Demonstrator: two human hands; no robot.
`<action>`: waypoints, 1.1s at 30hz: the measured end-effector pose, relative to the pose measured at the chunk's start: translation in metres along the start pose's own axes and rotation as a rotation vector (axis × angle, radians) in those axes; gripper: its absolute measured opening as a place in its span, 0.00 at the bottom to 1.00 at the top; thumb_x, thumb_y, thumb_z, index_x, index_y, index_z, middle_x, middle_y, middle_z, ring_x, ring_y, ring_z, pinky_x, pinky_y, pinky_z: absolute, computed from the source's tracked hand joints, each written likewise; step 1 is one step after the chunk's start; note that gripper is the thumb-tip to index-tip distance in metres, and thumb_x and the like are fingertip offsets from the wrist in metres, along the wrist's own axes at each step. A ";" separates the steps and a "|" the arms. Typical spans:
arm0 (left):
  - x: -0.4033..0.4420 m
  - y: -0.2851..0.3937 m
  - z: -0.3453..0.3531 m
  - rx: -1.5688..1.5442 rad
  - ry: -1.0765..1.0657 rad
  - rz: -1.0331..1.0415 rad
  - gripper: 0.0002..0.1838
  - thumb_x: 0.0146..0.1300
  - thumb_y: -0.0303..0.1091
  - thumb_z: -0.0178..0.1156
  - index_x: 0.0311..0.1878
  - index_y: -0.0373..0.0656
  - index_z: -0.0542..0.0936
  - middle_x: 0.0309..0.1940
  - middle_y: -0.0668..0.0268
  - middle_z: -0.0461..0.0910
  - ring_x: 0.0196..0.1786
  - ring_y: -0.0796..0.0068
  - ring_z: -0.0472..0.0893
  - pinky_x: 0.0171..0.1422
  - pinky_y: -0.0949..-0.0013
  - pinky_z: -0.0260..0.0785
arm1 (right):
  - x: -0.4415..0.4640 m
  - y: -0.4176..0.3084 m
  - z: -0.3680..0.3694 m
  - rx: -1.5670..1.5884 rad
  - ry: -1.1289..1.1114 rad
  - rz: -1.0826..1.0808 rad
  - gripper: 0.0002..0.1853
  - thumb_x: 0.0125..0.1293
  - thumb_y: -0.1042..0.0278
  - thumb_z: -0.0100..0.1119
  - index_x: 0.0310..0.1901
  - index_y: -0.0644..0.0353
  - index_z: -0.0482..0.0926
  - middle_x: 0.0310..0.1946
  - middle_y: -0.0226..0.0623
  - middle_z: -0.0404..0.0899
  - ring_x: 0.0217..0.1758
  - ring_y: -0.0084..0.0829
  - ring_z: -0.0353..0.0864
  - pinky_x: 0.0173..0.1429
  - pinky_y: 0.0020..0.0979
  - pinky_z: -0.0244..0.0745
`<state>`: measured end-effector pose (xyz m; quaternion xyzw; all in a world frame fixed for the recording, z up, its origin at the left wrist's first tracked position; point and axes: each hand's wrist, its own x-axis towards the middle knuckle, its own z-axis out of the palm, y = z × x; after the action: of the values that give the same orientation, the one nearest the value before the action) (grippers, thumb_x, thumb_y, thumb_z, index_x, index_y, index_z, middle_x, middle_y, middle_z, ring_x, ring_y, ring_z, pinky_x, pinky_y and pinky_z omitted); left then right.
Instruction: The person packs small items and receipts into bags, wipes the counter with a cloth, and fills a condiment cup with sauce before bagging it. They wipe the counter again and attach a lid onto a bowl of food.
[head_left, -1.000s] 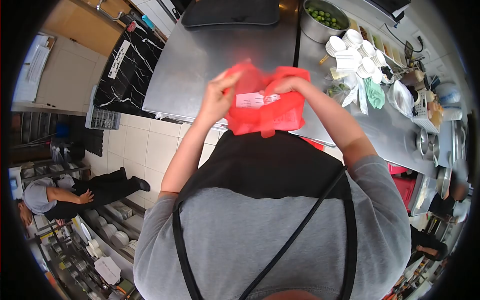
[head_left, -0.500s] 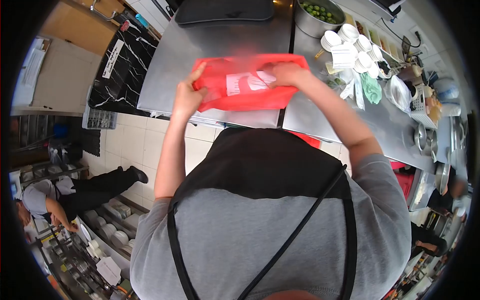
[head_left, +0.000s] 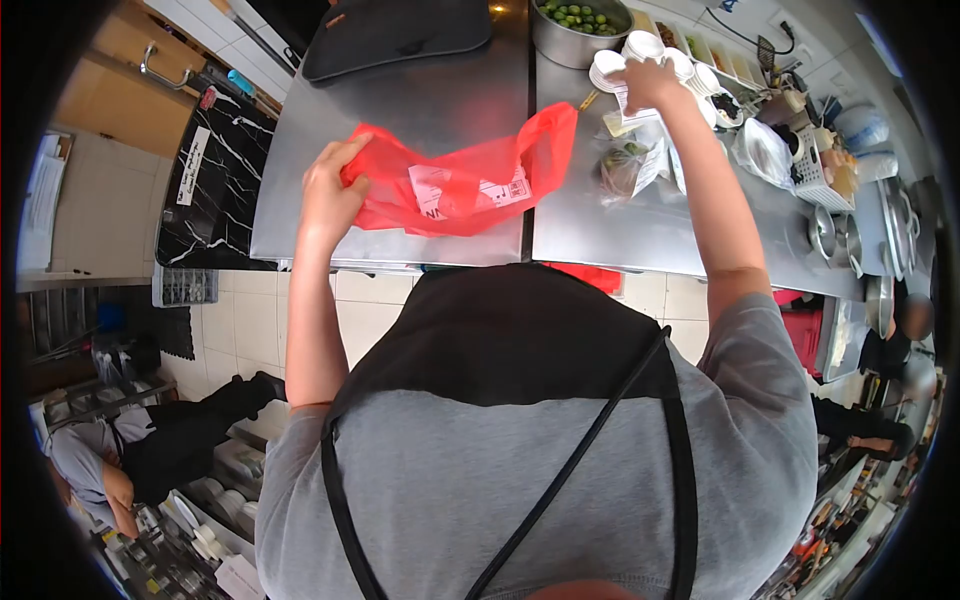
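Note:
A red plastic bag with printed white paper slips showing in it lies over the front of the steel counter. My left hand is closed on the bag's left edge. My right hand is off the bag, reaching over the stacks of white lidded cups at the back right, with its fingers spread over them. A white paper lies partly under that hand. Beside it sits a clear bag with green contents.
A steel pot of green fruit stands at the back, near a black tray. On the right are a white plastic bag, a white basket and metal bowls. People are at far left and far right.
My right hand has let go of the red bag and moved up and right to the cups. My left hand has shifted left with the bag's edge. The view has turned slightly.

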<state>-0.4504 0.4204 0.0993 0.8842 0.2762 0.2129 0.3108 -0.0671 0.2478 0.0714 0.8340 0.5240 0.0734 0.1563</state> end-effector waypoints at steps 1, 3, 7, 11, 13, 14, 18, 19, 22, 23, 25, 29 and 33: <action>-0.005 0.002 -0.004 0.085 0.034 0.005 0.22 0.46 0.19 0.52 0.49 0.39 0.75 0.43 0.55 0.75 0.39 0.61 0.77 0.45 0.69 0.67 | 0.005 0.003 0.009 0.003 -0.194 0.036 0.22 0.46 0.66 0.63 0.48 0.46 0.76 0.38 0.37 0.78 0.44 0.38 0.76 0.50 0.36 0.71; -0.016 0.006 -0.008 0.171 0.068 0.007 0.20 0.47 0.20 0.52 0.47 0.39 0.76 0.39 0.55 0.77 0.35 0.59 0.77 0.42 0.68 0.68 | 0.021 0.018 0.037 0.084 -0.150 0.097 0.22 0.45 0.67 0.63 0.47 0.48 0.77 0.37 0.38 0.79 0.44 0.39 0.77 0.49 0.37 0.71; -0.033 0.014 -0.018 0.266 0.230 -0.081 0.12 0.52 0.22 0.52 0.40 0.41 0.80 0.25 0.54 0.77 0.26 0.59 0.76 0.36 0.67 0.68 | 0.013 0.032 -0.005 0.308 0.128 -0.034 0.18 0.45 0.72 0.61 0.42 0.53 0.78 0.36 0.41 0.79 0.40 0.43 0.77 0.44 0.37 0.72; -0.040 0.017 -0.019 0.113 0.308 -0.170 0.08 0.55 0.26 0.54 0.37 0.39 0.80 0.21 0.53 0.76 0.20 0.66 0.73 0.30 0.71 0.66 | -0.013 0.031 -0.102 0.704 0.096 -0.241 0.11 0.49 0.76 0.57 0.37 0.60 0.77 0.29 0.36 0.78 0.35 0.28 0.77 0.40 0.28 0.70; -0.040 0.007 -0.015 0.096 0.350 -0.183 0.07 0.55 0.26 0.55 0.36 0.37 0.80 0.20 0.57 0.77 0.19 0.76 0.71 0.27 0.75 0.63 | -0.036 0.010 -0.154 0.879 0.170 -0.326 0.08 0.50 0.76 0.57 0.35 0.62 0.76 0.29 0.31 0.77 0.33 0.22 0.73 0.40 0.24 0.68; -0.039 0.005 -0.014 -0.024 0.384 -0.182 0.06 0.56 0.26 0.55 0.35 0.37 0.80 0.19 0.61 0.77 0.20 0.79 0.70 0.27 0.76 0.63 | -0.044 0.001 -0.171 0.882 0.172 -0.341 0.08 0.50 0.76 0.57 0.35 0.62 0.76 0.29 0.31 0.77 0.33 0.22 0.73 0.40 0.24 0.68; -0.042 0.001 -0.018 -0.521 0.378 -0.215 0.07 0.59 0.25 0.54 0.39 0.35 0.76 0.24 0.67 0.78 0.27 0.84 0.73 0.32 0.81 0.64 | -0.041 -0.049 -0.196 1.271 0.232 -0.675 0.08 0.55 0.81 0.53 0.37 0.62 0.77 0.32 0.30 0.78 0.37 0.19 0.74 0.42 0.21 0.68; -0.044 0.000 -0.019 -0.759 0.341 -0.230 0.08 0.60 0.25 0.53 0.42 0.34 0.74 0.27 0.65 0.78 0.29 0.82 0.75 0.35 0.80 0.66 | -0.036 -0.068 -0.193 1.386 0.226 -0.710 0.07 0.54 0.82 0.52 0.32 0.62 0.79 0.30 0.29 0.77 0.35 0.19 0.74 0.41 0.21 0.68; -0.052 -0.006 -0.019 -1.208 0.250 -0.275 0.13 0.61 0.23 0.50 0.50 0.34 0.68 0.32 0.60 0.78 0.35 0.77 0.77 0.41 0.76 0.69 | -0.026 -0.125 -0.174 1.285 0.075 -0.745 0.07 0.52 0.76 0.55 0.34 0.63 0.76 0.30 0.29 0.77 0.33 0.22 0.73 0.40 0.25 0.68; -0.055 -0.009 -0.019 -1.207 0.256 -0.276 0.13 0.61 0.23 0.50 0.50 0.34 0.68 0.32 0.60 0.78 0.35 0.77 0.77 0.41 0.76 0.69 | -0.024 -0.138 -0.168 1.269 0.057 -0.796 0.07 0.51 0.77 0.54 0.34 0.63 0.76 0.30 0.31 0.77 0.32 0.23 0.74 0.40 0.25 0.68; -0.061 -0.014 -0.020 -1.335 0.235 -0.309 0.17 0.61 0.23 0.49 0.54 0.35 0.63 0.34 0.58 0.77 0.38 0.73 0.77 0.43 0.72 0.71 | -0.022 -0.159 -0.159 1.022 0.119 -0.765 0.06 0.50 0.77 0.53 0.32 0.63 0.76 0.30 0.38 0.77 0.33 0.31 0.76 0.39 0.27 0.69; -0.063 -0.002 -0.021 -1.258 0.248 -0.341 0.22 0.58 0.20 0.52 0.57 0.34 0.61 0.36 0.57 0.77 0.39 0.74 0.78 0.44 0.73 0.70 | -0.022 -0.188 -0.140 0.662 0.293 -0.801 0.08 0.45 0.73 0.55 0.31 0.58 0.78 0.29 0.40 0.78 0.34 0.41 0.76 0.37 0.39 0.70; -0.055 -0.006 -0.021 -1.094 0.285 -0.303 0.24 0.56 0.18 0.53 0.57 0.33 0.61 0.35 0.58 0.77 0.37 0.75 0.78 0.44 0.75 0.69 | -0.014 -0.221 -0.113 0.568 0.476 -0.996 0.07 0.43 0.71 0.57 0.28 0.56 0.78 0.25 0.34 0.76 0.36 0.34 0.76 0.40 0.34 0.69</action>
<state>-0.5057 0.3993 0.0992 0.5085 0.2886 0.3946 0.7088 -0.2943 0.3446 0.1038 0.4592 0.8699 0.0334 -0.1772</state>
